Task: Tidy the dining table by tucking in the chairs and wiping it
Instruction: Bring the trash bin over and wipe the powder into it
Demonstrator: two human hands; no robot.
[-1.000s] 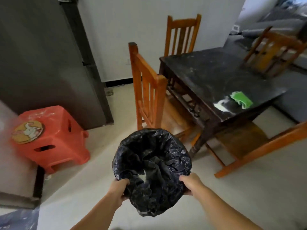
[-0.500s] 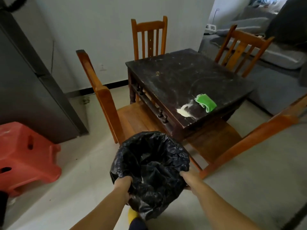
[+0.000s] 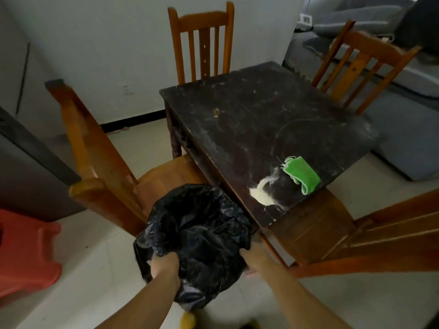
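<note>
Because the dining table (image 3: 249, 119) is the surface to be cleaned, it is described first: a dark square top, streaked with pale dust, is seen with a small heap of whitish debris (image 3: 262, 194) gathered close to its near edge. A folded green cloth (image 3: 301, 174) lies on the top just beside that heap, on the side away from the left-hand edge. Directly below the near corner, a bin lined with a black bag (image 3: 197, 236) is held with its mouth open and facing up; this position is judged to be chosen so that the debris can be swept over the edge and caught. The bag rim is gripped by the left hand (image 3: 165, 264), with the fingers closed over the plastic, and the opposite side of the rim is clasped by the right hand (image 3: 253, 256). 4 wooden chairs surround the table. The far chair (image 3: 202, 41) and the far right chair (image 3: 358, 60) stand close against it. The left chair (image 3: 102, 167) and the near right chair (image 3: 370, 238) are pulled out, with their seats largely exposed, so tucking in is judged not yet done. A red plastic stool (image 3: 26, 255) stands on the tiled floor (image 3: 95, 281), well apart from the table, beside a dark cabinet (image 3: 28, 167).
</note>
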